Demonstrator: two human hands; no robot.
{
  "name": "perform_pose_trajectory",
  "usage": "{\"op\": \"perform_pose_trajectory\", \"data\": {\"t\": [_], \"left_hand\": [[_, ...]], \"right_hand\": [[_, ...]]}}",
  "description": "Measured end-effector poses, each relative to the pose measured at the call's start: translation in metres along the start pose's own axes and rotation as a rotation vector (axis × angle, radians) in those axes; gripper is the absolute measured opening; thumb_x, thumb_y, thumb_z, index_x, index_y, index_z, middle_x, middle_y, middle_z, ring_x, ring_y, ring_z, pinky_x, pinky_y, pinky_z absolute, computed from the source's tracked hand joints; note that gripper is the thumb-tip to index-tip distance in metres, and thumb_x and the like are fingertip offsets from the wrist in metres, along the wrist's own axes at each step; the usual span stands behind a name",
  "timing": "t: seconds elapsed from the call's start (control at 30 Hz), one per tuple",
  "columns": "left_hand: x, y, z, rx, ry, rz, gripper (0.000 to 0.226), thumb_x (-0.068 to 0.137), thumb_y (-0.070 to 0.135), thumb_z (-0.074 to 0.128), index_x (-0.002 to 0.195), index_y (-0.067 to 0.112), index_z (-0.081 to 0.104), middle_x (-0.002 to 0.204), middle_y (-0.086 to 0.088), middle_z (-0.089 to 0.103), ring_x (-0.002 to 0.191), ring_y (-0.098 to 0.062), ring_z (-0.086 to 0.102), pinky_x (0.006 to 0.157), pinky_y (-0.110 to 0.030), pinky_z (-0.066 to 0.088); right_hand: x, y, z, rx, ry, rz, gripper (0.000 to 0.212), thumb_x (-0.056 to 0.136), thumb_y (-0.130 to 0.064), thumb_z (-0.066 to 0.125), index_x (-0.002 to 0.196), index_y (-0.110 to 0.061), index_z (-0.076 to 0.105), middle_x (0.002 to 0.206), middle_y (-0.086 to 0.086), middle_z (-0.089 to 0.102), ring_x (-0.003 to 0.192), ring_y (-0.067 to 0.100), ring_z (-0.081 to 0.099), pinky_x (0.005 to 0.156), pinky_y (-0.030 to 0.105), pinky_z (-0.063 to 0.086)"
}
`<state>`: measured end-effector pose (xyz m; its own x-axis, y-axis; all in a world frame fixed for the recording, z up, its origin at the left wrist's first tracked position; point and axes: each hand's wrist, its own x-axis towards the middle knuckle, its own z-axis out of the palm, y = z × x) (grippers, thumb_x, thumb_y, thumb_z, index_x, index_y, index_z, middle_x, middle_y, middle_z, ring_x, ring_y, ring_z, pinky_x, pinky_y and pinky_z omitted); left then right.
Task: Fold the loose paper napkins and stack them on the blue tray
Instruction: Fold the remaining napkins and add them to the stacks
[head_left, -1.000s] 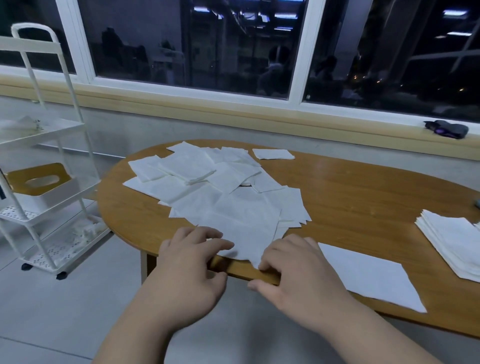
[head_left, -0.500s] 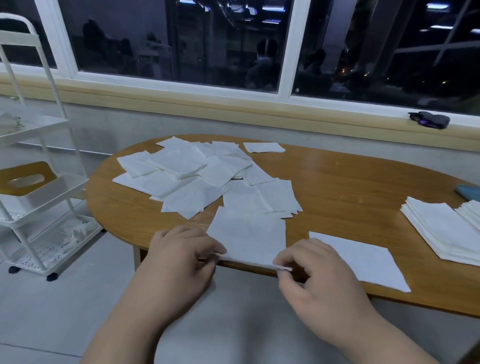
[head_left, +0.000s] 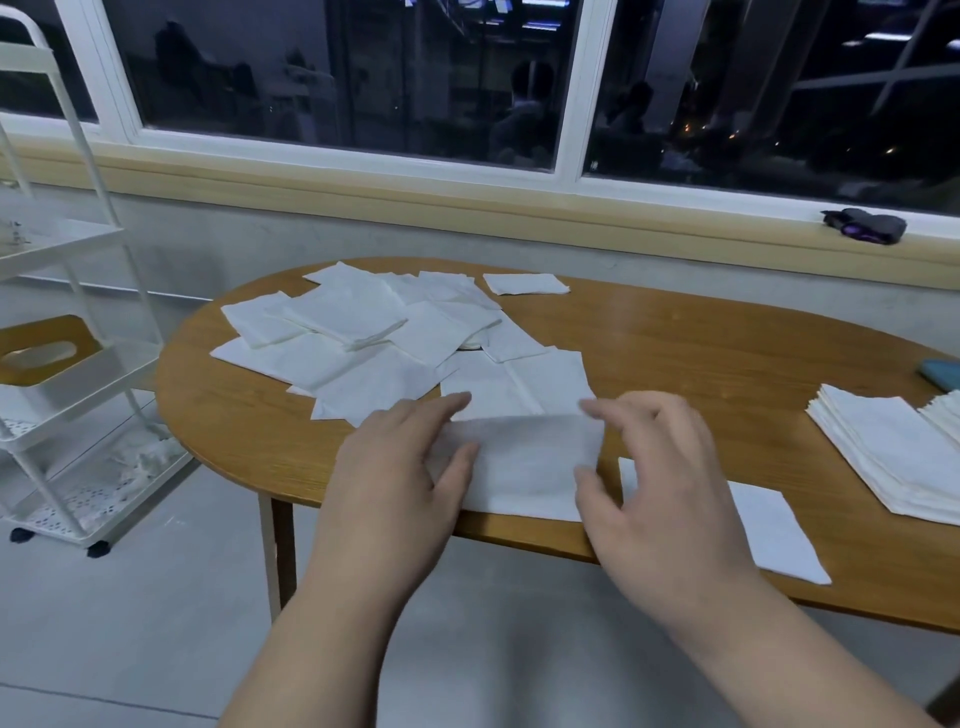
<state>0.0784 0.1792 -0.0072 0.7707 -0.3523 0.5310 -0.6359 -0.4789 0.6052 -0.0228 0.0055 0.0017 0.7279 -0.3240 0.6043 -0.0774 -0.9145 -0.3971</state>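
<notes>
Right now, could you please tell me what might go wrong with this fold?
The napkin held by the left hand and right hand lies at the table's near edge, so it might slide off. That right hand's wrist passes over a flat napkin by the same edge and could drag it down. The loose pile lies just beyond both hands and may get disturbed.

Night outside: white-framed window (head_left: 337, 78) dark, full of reflections. Pale wood sill (head_left: 363, 182), grey wall (head_left: 234, 244), grey floor (head_left: 130, 623). Oval wooden desk (head_left: 727, 374); white tiered cart (head_left: 93, 374) to its left.
</notes>
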Motion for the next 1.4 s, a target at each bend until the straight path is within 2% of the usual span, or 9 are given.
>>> {"op": "perform_pose_trajectory", "data": {"t": [0.13,0.3,0.47,0.57,0.77,0.9,1.13,1.3,1.4], "left_hand": [[0.002,-0.002,0.004,0.054,0.081,-0.068,0.052,0.087,0.032,0.069,0.137,0.032,0.054,0.128,0.009,0.05,0.119,-0.01,0.04,0.099,-0.033,0.039],[-0.006,-0.011,-0.004,0.053,-0.147,0.011,0.037,0.084,0.046,0.063,0.12,0.036,0.066,0.121,0.021,0.053,0.119,-0.003,0.039,0.102,-0.035,0.038],[-0.01,-0.02,-0.011,0.095,-0.4,0.131,0.046,0.073,0.074,0.05,0.103,0.045,0.07,0.11,0.035,0.057,0.117,0.008,0.043,0.101,-0.032,0.034],[-0.01,-0.019,-0.013,0.091,-0.449,0.166,0.05,0.07,0.083,0.051,0.101,0.048,0.07,0.113,0.042,0.055,0.119,0.011,0.042,0.102,-0.029,0.031],[-0.01,0.008,-0.014,0.026,-0.289,0.172,0.012,0.087,0.037,0.058,0.089,0.042,0.069,0.089,0.029,0.065,0.09,0.004,0.058,0.076,-0.026,0.048],[-0.011,0.027,-0.009,-0.219,-0.203,-0.001,0.032,0.089,0.012,0.064,0.081,0.042,0.074,0.084,0.028,0.07,0.085,0.006,0.063,0.066,-0.01,0.044],[-0.007,0.061,0.03,-0.533,-0.197,-0.224,0.033,0.09,0.022,0.064,0.107,0.05,0.066,0.067,0.009,0.064,0.06,-0.018,0.058,0.057,-0.029,0.045],[0.001,0.082,0.061,-0.53,-0.202,-0.28,0.054,0.092,0.026,0.058,0.128,0.064,0.045,0.081,-0.013,0.062,0.065,-0.026,0.056,0.058,-0.03,0.047],[0.003,0.093,0.072,-0.508,-0.228,-0.257,0.052,0.095,0.025,0.057,0.124,0.067,0.047,0.06,-0.002,0.042,0.051,-0.007,0.038,0.047,-0.015,0.033]], "right_hand": [[-0.008,0.003,0.006,-0.095,-0.13,-0.145,0.027,0.087,-0.035,0.054,0.106,-0.026,0.071,0.105,-0.015,0.061,0.108,0.012,0.05,0.09,0.031,0.039],[-0.011,0.004,0.008,-0.203,-0.473,-0.113,0.055,0.082,-0.07,0.033,0.109,-0.037,0.067,0.112,-0.026,0.058,0.115,0.002,0.043,0.1,0.024,0.018],[-0.023,0.004,0.004,-0.272,-0.343,-0.19,0.019,0.081,-0.05,0.052,0.078,-0.037,0.066,0.084,-0.023,0.059,0.09,0.007,0.054,0.086,0.031,0.028],[-0.029,0.006,-0.001,-0.185,-0.302,-0.127,0.019,0.086,-0.04,0.051,0.071,-0.035,0.062,0.075,-0.022,0.057,0.083,0.004,0.053,0.084,0.03,0.031],[-0.023,-0.001,-0.025,0.112,-0.22,0.094,0.016,0.092,-0.038,0.053,0.078,-0.035,0.058,0.1,-0.029,0.056,0.102,-0.007,0.043,0.08,0.007,0.028],[-0.019,0.002,-0.05,0.287,-0.246,0.186,0.016,0.089,-0.044,0.056,0.103,-0.052,0.055,0.102,-0.035,0.058,0.095,-0.004,0.053,0.073,0.008,0.037],[-0.016,0.037,-0.078,0.395,-0.112,0.259,0.041,0.092,-0.032,0.062,0.119,-0.061,0.054,0.058,-0.01,0.047,0.052,0.005,0.045,0.051,0.012,0.034],[-0.027,0.067,-0.083,0.373,-0.244,0.309,0.06,0.087,-0.044,0.063,0.12,-0.084,0.032,0.099,-0.007,0.069,0.098,-0.001,0.058,0.068,0.005,0.039],[-0.028,0.083,-0.084,0.352,-0.184,0.287,0.051,0.094,-0.028,0.061,0.109,-0.076,0.052,0.097,-0.009,0.069,0.082,0.006,0.061,0.065,0.01,0.042]]}}
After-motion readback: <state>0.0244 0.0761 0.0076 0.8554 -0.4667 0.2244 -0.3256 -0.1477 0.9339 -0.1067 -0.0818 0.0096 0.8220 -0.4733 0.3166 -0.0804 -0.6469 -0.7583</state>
